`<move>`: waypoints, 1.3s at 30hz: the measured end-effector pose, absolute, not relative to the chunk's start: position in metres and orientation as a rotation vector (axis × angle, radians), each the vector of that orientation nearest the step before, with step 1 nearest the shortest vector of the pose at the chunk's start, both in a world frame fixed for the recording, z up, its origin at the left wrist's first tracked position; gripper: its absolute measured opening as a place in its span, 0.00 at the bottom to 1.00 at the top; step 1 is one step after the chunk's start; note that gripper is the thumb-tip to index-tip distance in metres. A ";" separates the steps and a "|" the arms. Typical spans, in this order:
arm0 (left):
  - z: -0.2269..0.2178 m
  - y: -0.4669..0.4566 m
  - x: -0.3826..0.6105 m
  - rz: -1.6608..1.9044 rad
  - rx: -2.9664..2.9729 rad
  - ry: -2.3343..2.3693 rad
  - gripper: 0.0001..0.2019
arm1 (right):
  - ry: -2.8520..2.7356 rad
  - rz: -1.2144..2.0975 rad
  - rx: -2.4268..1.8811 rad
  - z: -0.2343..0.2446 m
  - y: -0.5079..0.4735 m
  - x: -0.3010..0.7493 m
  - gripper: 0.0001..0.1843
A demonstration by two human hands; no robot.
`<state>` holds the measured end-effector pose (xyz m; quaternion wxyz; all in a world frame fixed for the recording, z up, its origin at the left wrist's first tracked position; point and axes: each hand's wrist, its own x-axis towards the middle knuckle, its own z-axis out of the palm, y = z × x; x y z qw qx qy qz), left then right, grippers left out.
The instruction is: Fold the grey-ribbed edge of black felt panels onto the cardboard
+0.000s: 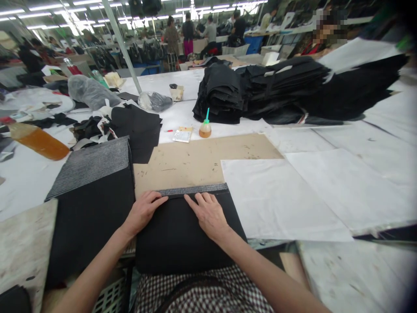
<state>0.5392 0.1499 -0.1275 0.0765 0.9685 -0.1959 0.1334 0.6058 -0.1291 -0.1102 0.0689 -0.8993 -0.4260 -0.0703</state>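
Observation:
A black fabric piece [182,234] with a grey ribbed band [195,190] along its far edge lies on the brown board [195,161] in front of me. My left hand [143,211] rests flat on its left part, fingers stretched toward the folded band. My right hand [208,213] lies flat on the middle, fingers pressing at the band's edge. Neither hand holds anything.
A stack of black pieces with a grey ribbed top [91,191] lies to the left. A small glue bottle [205,128] stands beyond the board. White paper sheets [280,200] lie right. Piles of black fabric [276,91] sit farther back; an orange bottle [39,141] lies far left. People work in the background.

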 end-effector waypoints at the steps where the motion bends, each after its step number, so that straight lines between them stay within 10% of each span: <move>1: -0.125 0.150 0.539 0.382 2.922 -0.606 0.17 | -1.285 -0.210 -2.714 -0.110 -0.128 0.606 0.32; 39: -0.104 0.195 0.511 0.299 3.088 -0.606 0.16 | -1.444 -0.238 -2.524 -0.112 -0.031 0.583 0.23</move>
